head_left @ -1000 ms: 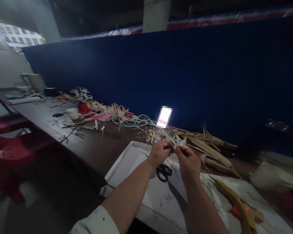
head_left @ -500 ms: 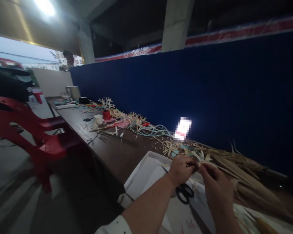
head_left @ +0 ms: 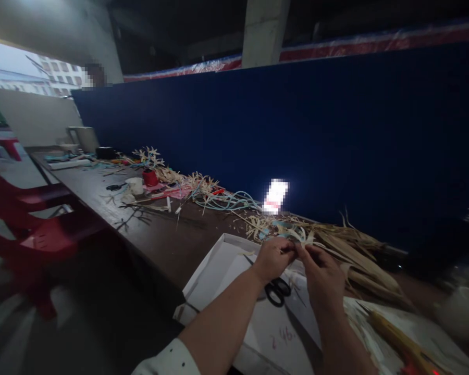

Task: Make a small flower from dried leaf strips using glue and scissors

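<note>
My left hand (head_left: 274,256) and my right hand (head_left: 323,273) meet above a shallow white box (head_left: 204,272), fingertips pinched together. Between them is a small flower (head_left: 307,237) of pale dried-leaf strips, its petals fanning out above the fingers; its base is hidden by them. Under my wrists, black-handled scissors (head_left: 276,292) lie in the box, blades partly covered by my left hand. Long tan dried leaves (head_left: 369,265) lie just beyond my right hand. A yellow-handled tool with a thin pointed tip (head_left: 399,333) rests to the right on a pale surface.
A glowing phone (head_left: 275,197) leans by the blue partition (head_left: 203,125). Along the table (head_left: 168,245) are pale scraps (head_left: 258,226), light-blue cords (head_left: 238,200), finished-looking flowers (head_left: 201,185), a red spool (head_left: 150,178) and a white cup (head_left: 135,185). Red chairs (head_left: 42,234) stand left.
The view has swung to the right, so the scene sits further left and more of the yellow-handled tool shows. Both hands keep their pinch on the flower.
</note>
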The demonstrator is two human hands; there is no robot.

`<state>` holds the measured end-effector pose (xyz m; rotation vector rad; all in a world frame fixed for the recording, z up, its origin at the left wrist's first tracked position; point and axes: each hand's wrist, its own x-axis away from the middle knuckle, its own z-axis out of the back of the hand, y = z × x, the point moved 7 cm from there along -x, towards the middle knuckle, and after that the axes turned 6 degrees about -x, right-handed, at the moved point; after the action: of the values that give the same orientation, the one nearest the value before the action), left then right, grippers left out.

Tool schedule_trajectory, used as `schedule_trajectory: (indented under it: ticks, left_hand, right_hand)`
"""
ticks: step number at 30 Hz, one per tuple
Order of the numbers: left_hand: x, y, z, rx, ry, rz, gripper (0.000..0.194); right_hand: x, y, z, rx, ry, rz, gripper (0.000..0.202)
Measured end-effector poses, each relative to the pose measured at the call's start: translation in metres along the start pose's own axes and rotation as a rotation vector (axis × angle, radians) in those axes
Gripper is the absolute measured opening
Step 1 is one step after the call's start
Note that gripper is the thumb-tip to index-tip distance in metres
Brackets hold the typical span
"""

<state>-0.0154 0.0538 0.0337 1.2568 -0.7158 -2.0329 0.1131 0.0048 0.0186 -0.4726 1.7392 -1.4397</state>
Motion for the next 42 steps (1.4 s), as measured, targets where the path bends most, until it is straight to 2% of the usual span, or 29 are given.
schedule_trajectory:
  ticks: [7, 11, 16, 20, 23, 29, 36, 42]
  left_hand:
    - [0.001, 0.001, 0.001, -0.031, -0.008, 0.067, 0.015]
    - [0.003, -0.007, -0.002, 0.027, -0.019, 0.124, 0.014]
    - [0.002, -0.013, -0.006, 0.033, -0.035, 0.124, 0.015]
    - [0.002, -0.008, -0.004, 0.028, -0.02, 0.074, 0.015]
    - [0.001, -0.006, -0.004, 0.011, -0.013, 0.053, 0.015]
    - [0.001, -0.009, -0.002, 0.013, 0.011, 0.066, 0.015]
    - [0.001, -0.009, -0.001, -0.009, 0.012, 0.089, 0.017]
    - [0.001, -0.006, 0.001, -0.032, 0.003, 0.08, 0.017]
  right_hand:
    - [0.002, -0.008, -0.002, -0.013, -0.032, 0.036, 0.036]
    - [0.0, -0.003, -0.001, 0.045, -0.018, 0.083, 0.036]
    - [-0.002, 0.002, -0.001, 0.077, -0.033, 0.146, 0.034]
    - [-0.001, -0.003, 0.002, 0.139, -0.013, 0.18, 0.031]
    - [0.001, -0.006, 0.002, 0.103, -0.005, 0.152, 0.031]
    - [0.004, -0.004, -0.006, -0.104, -0.038, -0.009, 0.035]
    - [0.002, 0.001, -0.005, -0.06, -0.02, 0.017, 0.044]
    - [0.002, 0.004, -0.005, -0.108, -0.016, -0.022, 0.039]
